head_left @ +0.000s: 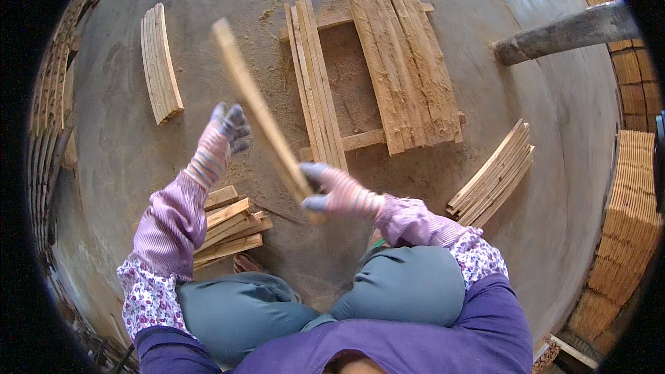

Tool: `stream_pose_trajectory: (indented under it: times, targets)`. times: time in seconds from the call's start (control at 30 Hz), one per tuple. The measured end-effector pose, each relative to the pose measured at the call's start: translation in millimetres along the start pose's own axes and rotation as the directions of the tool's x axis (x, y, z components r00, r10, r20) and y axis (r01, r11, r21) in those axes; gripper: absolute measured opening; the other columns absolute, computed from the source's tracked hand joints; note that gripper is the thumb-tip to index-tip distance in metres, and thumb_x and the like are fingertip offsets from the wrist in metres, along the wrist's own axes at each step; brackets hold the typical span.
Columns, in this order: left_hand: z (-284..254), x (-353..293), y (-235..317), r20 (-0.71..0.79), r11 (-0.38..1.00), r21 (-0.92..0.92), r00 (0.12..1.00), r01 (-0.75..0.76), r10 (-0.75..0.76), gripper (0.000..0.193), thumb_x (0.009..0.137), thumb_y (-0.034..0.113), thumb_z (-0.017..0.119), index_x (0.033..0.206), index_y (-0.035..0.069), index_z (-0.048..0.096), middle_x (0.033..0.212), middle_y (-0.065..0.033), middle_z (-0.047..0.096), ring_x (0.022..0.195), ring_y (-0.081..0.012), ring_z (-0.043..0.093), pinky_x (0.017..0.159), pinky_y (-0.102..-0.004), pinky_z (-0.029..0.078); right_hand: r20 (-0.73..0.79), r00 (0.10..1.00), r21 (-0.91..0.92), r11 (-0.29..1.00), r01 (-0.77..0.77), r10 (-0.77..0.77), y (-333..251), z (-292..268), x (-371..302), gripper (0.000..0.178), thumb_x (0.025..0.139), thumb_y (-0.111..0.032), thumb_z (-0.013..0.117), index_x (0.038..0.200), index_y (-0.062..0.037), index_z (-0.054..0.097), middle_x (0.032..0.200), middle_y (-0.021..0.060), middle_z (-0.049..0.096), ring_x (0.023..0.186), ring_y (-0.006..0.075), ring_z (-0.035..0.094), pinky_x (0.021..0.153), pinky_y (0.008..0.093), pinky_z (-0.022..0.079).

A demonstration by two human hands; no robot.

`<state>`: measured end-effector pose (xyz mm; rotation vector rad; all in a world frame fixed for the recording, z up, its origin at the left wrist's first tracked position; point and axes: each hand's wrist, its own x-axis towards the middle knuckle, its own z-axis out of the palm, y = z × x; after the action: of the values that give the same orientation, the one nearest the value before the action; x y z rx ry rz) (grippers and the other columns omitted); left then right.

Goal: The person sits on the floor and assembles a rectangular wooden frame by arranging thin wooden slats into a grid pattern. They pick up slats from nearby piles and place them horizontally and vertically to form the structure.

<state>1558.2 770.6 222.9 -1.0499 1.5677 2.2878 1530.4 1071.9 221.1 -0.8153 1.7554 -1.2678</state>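
Concrete floor (554,131) fills most of my view. On two crosspieces (364,140) lie wide, rough planks (402,69) and, apart from them, narrow strips (315,83). A loose wood pile (232,230) sits beside the left forearm (170,211). One wooden strip (262,107), blurred, slants forward-left, its near end gripped in the right hand (336,190). The left hand (227,131): empty, spread fairly wide, not touching it. I judge the step as handling a single strip; next calls for the left hand to steady its far half.
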Motion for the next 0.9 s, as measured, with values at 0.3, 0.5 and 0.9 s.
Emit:
stream_pose_trajectory:
  times: [0.3,0.5,0.9]
  targets:
    - [-111.2,12.9,34.6,-0.293,0.924,0.36,0.925,-0.129,0.242,0.038,0.102,0.048,0.054,0.106,0.01,0.059,0.077,-0.0035,0.059,0.064,-0.0165,0.061,0.058,-0.0343,0.053,-0.696,0.714,-0.673,0.274,-0.686,0.077,61.4,-122.0,-1.7,0.087,0.08,-0.047,0.08,0.147,-0.0101,0.04,0.131,0.022,0.055,0.118,0.0389,0.057,0.098,0.0481,0.049]
    - [-309.4,-45.0,-16.3,-0.06,-0.07,0.993,0.937,0.09,0.344,0.048,0.099,0.037,0.057,0.137,0.008,0.054,0.126,-0.0235,0.063,0.117,-0.0426,0.057,0.098,-0.0445,0.047,-0.632,0.685,-0.416,0.587,-0.694,0.362,84.8,-144.9,18.5,0.068,0.081,-0.027,0.075,0.142,-0.0082,0.052,0.131,0.0222,0.062,0.118,0.0363,0.063,0.098,0.0442,0.051]
    - [-258.2,-75.8,-111.9,-0.412,-0.272,0.911,0.719,0.31,-0.56,0.064,0.086,0.016,0.062,0.148,0.014,0.044,0.152,-0.021,0.046,0.139,-0.038,0.045,0.113,-0.0446,0.041,-0.418,0.859,-0.129,0.916,-0.379,0.297,100.5,-84.3,-5.3,0.052,0.089,-0.017,0.072,0.136,-0.0011,0.057,0.123,0.0159,0.068,0.115,0.0256,0.063,0.102,0.0351,0.049]
